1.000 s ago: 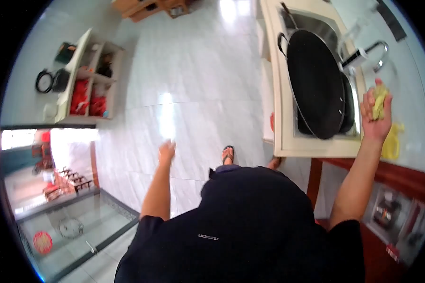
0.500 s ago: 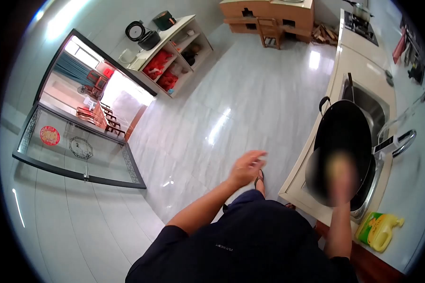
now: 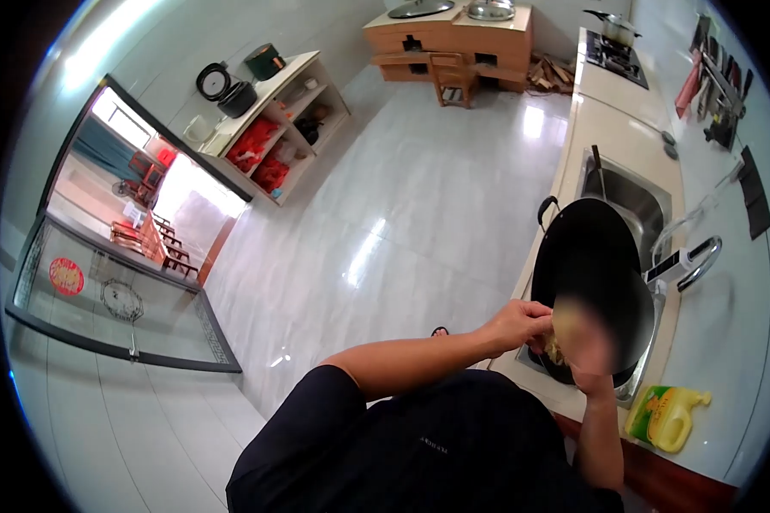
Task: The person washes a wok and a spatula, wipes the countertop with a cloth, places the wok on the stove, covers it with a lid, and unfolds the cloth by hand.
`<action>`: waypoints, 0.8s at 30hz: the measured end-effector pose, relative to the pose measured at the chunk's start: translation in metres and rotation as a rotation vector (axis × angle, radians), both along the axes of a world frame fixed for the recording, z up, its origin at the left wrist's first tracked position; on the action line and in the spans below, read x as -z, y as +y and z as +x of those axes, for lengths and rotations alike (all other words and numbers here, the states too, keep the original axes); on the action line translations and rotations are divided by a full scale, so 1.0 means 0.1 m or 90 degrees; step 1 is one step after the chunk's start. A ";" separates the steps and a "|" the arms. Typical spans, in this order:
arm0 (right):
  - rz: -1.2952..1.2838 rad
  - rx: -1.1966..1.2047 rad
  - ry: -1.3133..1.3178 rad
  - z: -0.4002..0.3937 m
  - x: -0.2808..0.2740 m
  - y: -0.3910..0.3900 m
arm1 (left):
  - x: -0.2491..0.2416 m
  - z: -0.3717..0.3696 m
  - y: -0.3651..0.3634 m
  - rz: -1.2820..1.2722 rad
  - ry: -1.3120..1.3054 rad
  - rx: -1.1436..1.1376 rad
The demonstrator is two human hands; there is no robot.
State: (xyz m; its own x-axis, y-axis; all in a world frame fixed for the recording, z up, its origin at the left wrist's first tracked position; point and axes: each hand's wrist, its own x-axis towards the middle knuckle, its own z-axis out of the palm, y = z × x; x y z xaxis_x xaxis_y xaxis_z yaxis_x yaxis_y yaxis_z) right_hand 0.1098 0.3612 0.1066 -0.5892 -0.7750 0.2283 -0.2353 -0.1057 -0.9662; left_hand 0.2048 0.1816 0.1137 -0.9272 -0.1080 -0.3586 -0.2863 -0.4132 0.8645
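Observation:
My right hand (image 3: 592,352), partly smeared by blur, is closed around a yellowish stringy pad (image 3: 556,350) over the near part of a large black wok (image 3: 586,244). From the left, my left hand (image 3: 522,325) reaches in with thumb and fingers pinched together at the pad's edge. The wok rests over the sink (image 3: 656,224), tilted, its loop handle sticking out toward the floor side. Its near rim is hidden behind my hands and the blur.
A chrome faucet (image 3: 701,263) arches beside the wok. On the counter near my right arm stands a yellow oil jug (image 3: 669,419). A long dark handle (image 3: 598,171) leans in the far sink. Farther off are a gas stove (image 3: 616,58) and a wooden chair (image 3: 450,79).
My left hand has moved right, from over the floor to the pad, and its fingers have closed. My right hand has shifted slightly left with the pad. The camera view has turned.

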 end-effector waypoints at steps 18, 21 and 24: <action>-0.048 0.274 -0.006 0.02 0.00 -0.07 | -0.06 -0.25 -0.09 -0.159 0.057 0.089; -0.028 0.221 -0.044 -0.05 -0.01 0.03 | -0.09 -0.22 -0.18 -0.366 0.091 0.103; -0.285 0.146 -0.134 -0.04 0.36 0.06 | -0.18 -0.20 -0.15 -0.535 0.220 0.087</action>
